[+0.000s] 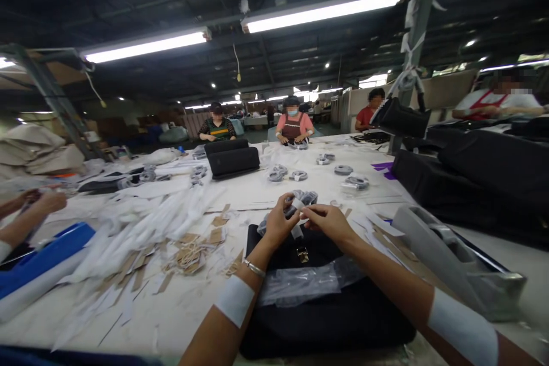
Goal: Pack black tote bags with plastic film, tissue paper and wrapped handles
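Observation:
A black bag (326, 320) lies flat on the table in front of me, with a metal clasp (302, 254) and clear plastic film (300, 287) across it. Above its far edge, my left hand (279, 222) grips a grey coiled strap (309, 198) wrapped in plastic. Thumb and fingers of my right hand (328, 222) are pinched on a white strip (297, 204) around the coil. Both hands nearly meet there, and the fingers partly hide the strip.
Loose cardboard tags (191, 251) and white plastic sleeves (141, 223) lie left. A grey tape dispenser (454, 263) stands right, near piled black bags (480, 177). More wrapped coils (343, 170) lie ahead. A co-worker's hands (47, 203) are at left; several people work across the table.

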`<control>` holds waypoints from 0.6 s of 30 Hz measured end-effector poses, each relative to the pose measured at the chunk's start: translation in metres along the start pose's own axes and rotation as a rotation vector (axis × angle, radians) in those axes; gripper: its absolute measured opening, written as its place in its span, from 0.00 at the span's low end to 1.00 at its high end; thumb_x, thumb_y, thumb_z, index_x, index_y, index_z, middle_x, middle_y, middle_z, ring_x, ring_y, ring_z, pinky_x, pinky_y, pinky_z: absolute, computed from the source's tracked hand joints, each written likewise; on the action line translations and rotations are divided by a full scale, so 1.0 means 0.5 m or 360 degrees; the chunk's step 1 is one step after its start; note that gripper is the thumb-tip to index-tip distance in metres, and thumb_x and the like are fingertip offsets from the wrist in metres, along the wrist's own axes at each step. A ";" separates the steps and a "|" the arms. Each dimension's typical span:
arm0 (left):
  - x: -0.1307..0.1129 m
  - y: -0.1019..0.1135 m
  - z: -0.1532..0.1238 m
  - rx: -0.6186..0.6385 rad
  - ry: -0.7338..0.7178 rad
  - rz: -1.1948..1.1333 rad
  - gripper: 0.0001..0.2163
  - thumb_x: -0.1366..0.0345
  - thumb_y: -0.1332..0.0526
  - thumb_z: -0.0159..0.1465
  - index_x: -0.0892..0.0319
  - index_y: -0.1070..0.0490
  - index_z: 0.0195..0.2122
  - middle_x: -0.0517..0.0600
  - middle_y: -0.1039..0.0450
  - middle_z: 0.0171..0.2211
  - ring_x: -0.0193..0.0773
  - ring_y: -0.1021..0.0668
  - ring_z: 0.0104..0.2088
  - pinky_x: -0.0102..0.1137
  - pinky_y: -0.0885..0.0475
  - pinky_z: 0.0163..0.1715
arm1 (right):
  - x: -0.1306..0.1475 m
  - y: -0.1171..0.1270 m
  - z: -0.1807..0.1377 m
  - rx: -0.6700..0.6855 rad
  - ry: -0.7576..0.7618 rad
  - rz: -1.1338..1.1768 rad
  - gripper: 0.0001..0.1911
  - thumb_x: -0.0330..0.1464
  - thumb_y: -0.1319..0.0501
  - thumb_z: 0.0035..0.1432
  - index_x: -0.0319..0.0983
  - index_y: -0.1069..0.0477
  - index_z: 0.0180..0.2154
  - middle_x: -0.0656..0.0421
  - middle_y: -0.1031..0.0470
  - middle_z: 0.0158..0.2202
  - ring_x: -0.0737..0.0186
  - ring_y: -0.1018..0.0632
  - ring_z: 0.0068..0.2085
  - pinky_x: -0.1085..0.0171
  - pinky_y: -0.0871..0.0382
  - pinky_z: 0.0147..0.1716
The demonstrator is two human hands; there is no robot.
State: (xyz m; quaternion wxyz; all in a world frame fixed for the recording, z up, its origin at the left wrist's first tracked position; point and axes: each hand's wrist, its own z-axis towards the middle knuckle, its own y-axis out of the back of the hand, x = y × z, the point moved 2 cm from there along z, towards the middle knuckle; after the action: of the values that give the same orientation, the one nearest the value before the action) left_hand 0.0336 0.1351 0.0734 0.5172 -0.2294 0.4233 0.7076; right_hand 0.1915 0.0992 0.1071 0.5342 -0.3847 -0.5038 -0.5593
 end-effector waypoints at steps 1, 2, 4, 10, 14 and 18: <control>0.000 0.000 -0.001 -0.0006 0.0008 0.0011 0.25 0.64 0.34 0.60 0.54 0.38 0.58 0.55 0.26 0.53 0.48 0.24 0.54 0.41 0.28 0.52 | -0.010 -0.006 0.010 -0.0022 -0.0035 0.0014 0.15 0.45 0.33 0.51 0.39 0.20 0.33 0.56 0.18 0.32 0.62 0.20 0.29 0.67 0.28 0.26; 0.000 0.001 -0.001 -0.0011 0.0011 0.0030 0.26 0.63 0.34 0.60 0.54 0.39 0.59 0.56 0.26 0.52 0.48 0.24 0.54 0.42 0.28 0.52 | -0.018 -0.011 0.017 -0.0051 -0.0070 0.0031 0.15 0.45 0.33 0.51 0.39 0.20 0.32 0.56 0.18 0.32 0.62 0.20 0.29 0.68 0.28 0.26; 0.001 0.000 -0.002 -0.0021 0.0003 0.0083 0.27 0.63 0.33 0.60 0.54 0.39 0.59 0.56 0.25 0.51 0.49 0.23 0.53 0.42 0.28 0.52 | -0.032 -0.016 0.025 -0.0114 -0.0116 0.0063 0.15 0.45 0.32 0.51 0.38 0.21 0.30 0.56 0.19 0.30 0.62 0.20 0.27 0.68 0.27 0.26; 0.004 0.001 -0.005 -0.0027 -0.0117 0.0295 0.27 0.65 0.35 0.61 0.52 0.39 0.61 0.55 0.25 0.50 0.49 0.23 0.51 0.43 0.30 0.52 | -0.061 -0.020 0.042 -0.0242 -0.0168 0.0129 0.18 0.47 0.32 0.50 0.37 0.23 0.28 0.56 0.20 0.27 0.64 0.21 0.26 0.69 0.27 0.25; 0.002 0.001 -0.006 -0.0019 -0.0185 0.0386 0.28 0.66 0.35 0.61 0.50 0.40 0.62 0.53 0.24 0.49 0.47 0.23 0.50 0.43 0.31 0.53 | -0.067 -0.018 0.049 -0.0262 -0.0244 0.0166 0.18 0.45 0.30 0.48 0.36 0.24 0.25 0.57 0.22 0.25 0.67 0.23 0.23 0.70 0.30 0.21; 0.002 -0.002 -0.009 -0.0015 -0.0193 0.0408 0.28 0.65 0.35 0.61 0.50 0.39 0.62 0.52 0.24 0.48 0.47 0.23 0.49 0.42 0.31 0.52 | -0.062 -0.013 0.046 -0.0232 -0.0284 0.0186 0.18 0.45 0.29 0.47 0.36 0.24 0.25 0.56 0.22 0.25 0.68 0.24 0.22 0.71 0.30 0.20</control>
State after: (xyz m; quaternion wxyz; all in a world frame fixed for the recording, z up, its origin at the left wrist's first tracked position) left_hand 0.0334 0.1322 0.0699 0.4461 -0.1329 0.4137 0.7824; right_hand 0.1868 0.1275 0.0804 0.4895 -0.4995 -0.4840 -0.5259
